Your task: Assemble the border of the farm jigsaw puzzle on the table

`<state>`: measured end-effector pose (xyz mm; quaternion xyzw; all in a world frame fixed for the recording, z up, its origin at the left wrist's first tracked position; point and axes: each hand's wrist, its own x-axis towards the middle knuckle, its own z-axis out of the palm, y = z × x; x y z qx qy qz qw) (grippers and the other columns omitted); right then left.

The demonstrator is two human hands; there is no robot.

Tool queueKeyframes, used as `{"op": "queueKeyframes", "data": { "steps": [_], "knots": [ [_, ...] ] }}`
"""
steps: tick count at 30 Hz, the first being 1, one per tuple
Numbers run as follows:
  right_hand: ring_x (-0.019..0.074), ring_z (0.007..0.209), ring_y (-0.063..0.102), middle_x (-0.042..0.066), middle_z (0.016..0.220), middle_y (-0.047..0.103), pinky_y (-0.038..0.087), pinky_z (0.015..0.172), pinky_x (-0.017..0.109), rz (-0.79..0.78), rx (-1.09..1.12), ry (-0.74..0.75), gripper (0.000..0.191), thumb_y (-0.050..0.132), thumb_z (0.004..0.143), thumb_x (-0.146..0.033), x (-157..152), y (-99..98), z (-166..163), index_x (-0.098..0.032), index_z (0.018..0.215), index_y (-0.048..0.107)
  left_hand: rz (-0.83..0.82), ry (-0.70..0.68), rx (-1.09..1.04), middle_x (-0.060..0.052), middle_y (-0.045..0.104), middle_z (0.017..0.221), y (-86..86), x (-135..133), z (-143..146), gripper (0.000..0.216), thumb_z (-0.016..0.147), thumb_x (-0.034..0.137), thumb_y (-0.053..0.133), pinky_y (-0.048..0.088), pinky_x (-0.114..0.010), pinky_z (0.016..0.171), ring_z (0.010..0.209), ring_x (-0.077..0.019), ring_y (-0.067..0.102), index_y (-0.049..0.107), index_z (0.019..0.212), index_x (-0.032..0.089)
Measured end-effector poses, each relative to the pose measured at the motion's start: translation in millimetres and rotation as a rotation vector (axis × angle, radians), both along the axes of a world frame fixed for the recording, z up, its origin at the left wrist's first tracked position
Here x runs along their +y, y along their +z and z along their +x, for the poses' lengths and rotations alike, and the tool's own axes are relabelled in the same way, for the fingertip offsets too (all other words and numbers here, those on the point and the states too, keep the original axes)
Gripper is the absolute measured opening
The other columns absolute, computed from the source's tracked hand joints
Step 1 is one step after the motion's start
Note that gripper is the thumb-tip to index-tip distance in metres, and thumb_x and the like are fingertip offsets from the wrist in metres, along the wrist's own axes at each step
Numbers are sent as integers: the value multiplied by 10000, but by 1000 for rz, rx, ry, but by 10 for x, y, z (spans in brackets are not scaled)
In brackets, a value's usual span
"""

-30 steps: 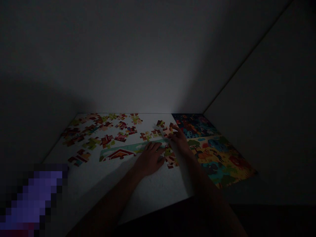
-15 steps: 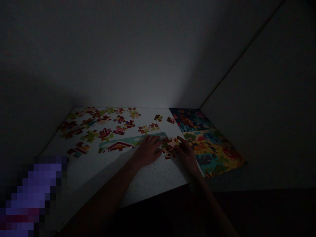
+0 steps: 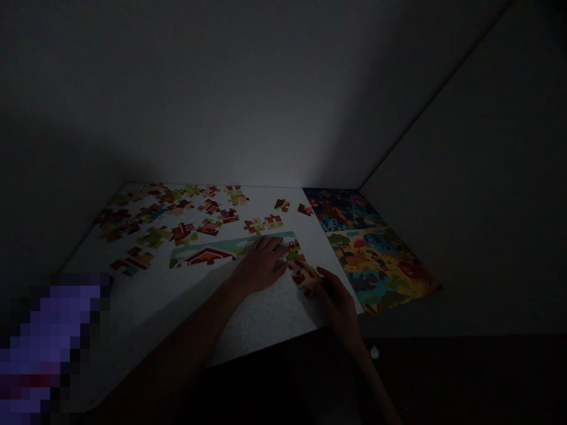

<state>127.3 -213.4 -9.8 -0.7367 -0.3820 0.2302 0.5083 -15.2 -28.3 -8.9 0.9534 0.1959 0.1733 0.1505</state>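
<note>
A joined strip of jigsaw puzzle (image 3: 208, 255), with a red roof and pale green sky, lies on the white table. My left hand (image 3: 263, 267) rests across the strip, its fingers stretched out and slightly apart. At the strip's right end, a green corner section (image 3: 293, 250) shows beyond my fingertips. My right hand (image 3: 337, 300) grips a brown and cream puzzle piece (image 3: 303, 276) just below that corner. The piece sits tilted, close to my left thumb; its lower right part is behind my right fingers. Dim light blurs the piece's picture.
Many loose puzzle pieces (image 3: 153, 237) cover the back left of the white table (image 3: 261, 324). A few pieces (image 3: 274, 222) lie behind the strip. Two finished animal puzzles (image 3: 376, 260) are on the right. Walls (image 3: 248, 106) rise behind and beside the table.
My right hand has pulled the brown and cream piece down towards me, uncovering the strip's green right corner. My left hand stays on the strip. The view has shifted slightly.
</note>
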Motion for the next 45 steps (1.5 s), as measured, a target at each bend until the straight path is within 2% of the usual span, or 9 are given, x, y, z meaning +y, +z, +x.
{"op": "queueKeyframes", "data": {
  "steps": [5, 12, 18, 24, 29, 34, 37, 42, 45],
  "knots": [
    [256, 991, 653, 98, 1100, 692, 526, 860, 413, 12, -158, -44, 346, 556, 885, -407, -28, -44, -68, -260, 1189, 631, 21, -1, -5, -78, 509, 1386, -26, 7, -1, 370, 942, 334, 520, 293, -470, 1149, 1288, -259, 441, 548, 1293, 221],
    [273, 981, 606, 97, 1069, 694, 500, 846, 451, -65, -480, -66, 353, 498, 937, -341, -149, -141, -164, -286, 1271, 598, 30, -4, 15, -88, 497, 1391, -30, 10, 6, 377, 941, 319, 518, 300, -484, 1145, 1282, -270, 434, 545, 1299, 205],
    [242, 977, 611, 74, 1103, 706, 477, 850, 423, -25, -678, -59, 323, 510, 948, -285, -163, -164, -208, -243, 1254, 603, 10, -4, 11, -99, 502, 1392, 5, -3, 13, 376, 931, 311, 538, 316, -501, 1140, 1280, -280, 443, 560, 1291, 203],
    [227, 986, 607, 76, 1115, 706, 454, 870, 401, -3, -724, -105, 301, 507, 960, -283, -113, -149, -243, -214, 1233, 612, 29, -7, -29, -114, 520, 1363, -19, 5, 12, 368, 929, 302, 536, 302, -529, 1151, 1275, -282, 454, 573, 1278, 192],
    [229, 974, 607, 80, 1071, 707, 446, 867, 406, -9, -746, -145, 295, 495, 962, -277, -83, -141, -268, -207, 1223, 616, 37, -66, -74, -91, 511, 1379, -24, 6, 6, 319, 952, 313, 513, 313, -534, 1144, 1292, -273, 450, 598, 1251, 246],
    [238, 982, 597, 100, 1076, 692, 451, 849, 400, -20, -789, -143, 299, 497, 960, -275, -91, -176, -262, -188, 1222, 611, 10, -208, -131, -81, 566, 1317, 52, -77, 40, 278, 980, 314, 468, 425, -458, 1052, 1214, -246, 512, 634, 1191, 243],
    [243, 984, 591, 110, 1061, 679, 455, 835, 393, -13, -836, -159, 290, 515, 952, -267, -96, -203, -256, -181, 1211, 613, -30, -265, -143, -61, 611, 1244, 76, -131, 71, 264, 986, 314, 468, 445, -410, 1016, 1170, -214, 539, 628, 1182, 238],
    [243, 1009, 593, 113, 1070, 665, 455, 852, 389, 20, -864, -165, 282, 548, 942, -304, -104, -200, -262, -187, 1189, 617, -59, -301, -132, -52, 634, 1208, 85, -147, 80, 256, 989, 322, 467, 441, -398, 1004, 1147, -202, 545, 629, 1165, 231],
    [247, 1066, 582, 104, 1173, 651, 437, 859, 383, -5, -894, -114, 296, 559, 935, -335, -123, -168, -272, -221, 1201, 623, -63, -306, -113, -54, 636, 1202, 83, -139, 75, 252, 981, 322, 482, 444, -401, 992, 1136, -211, 546, 633, 1160, 227]
  ]
}}
